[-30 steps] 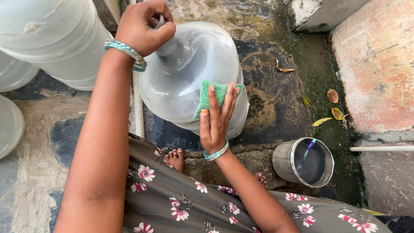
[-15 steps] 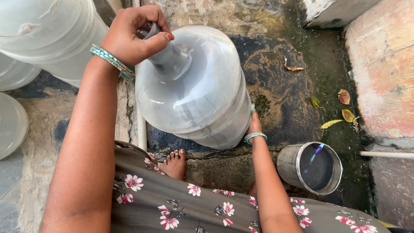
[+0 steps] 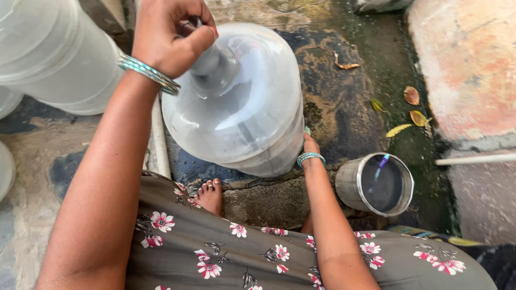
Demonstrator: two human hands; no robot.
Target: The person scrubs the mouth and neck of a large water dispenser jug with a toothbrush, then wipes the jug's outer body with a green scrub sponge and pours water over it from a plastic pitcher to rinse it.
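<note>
A large clear plastic water jug (image 3: 252,107) stands tilted on the wet ground in front of me. My left hand (image 3: 166,35), with teal bangles at the wrist, is closed around the jug's neck at the top. My right hand (image 3: 310,146) reaches down behind the jug's lower right side, and only the wrist and heel of the hand show. A sliver of green sponge (image 3: 307,130) peeks out above that hand, against the jug's wall. The fingers are hidden behind the jug.
More clear jugs (image 3: 48,53) stand at the upper left. A metal pot (image 3: 376,185) holding dark water sits at the right near my knee. Dry leaves (image 3: 411,96) lie on wet mossy ground beside a raised pinkish slab (image 3: 467,64). My bare foot (image 3: 209,196) rests under the jug.
My right hand, flat on the jug's front with the green sponge a second ago, has slid down around the lower right side. The jug has tilted closer to me.
</note>
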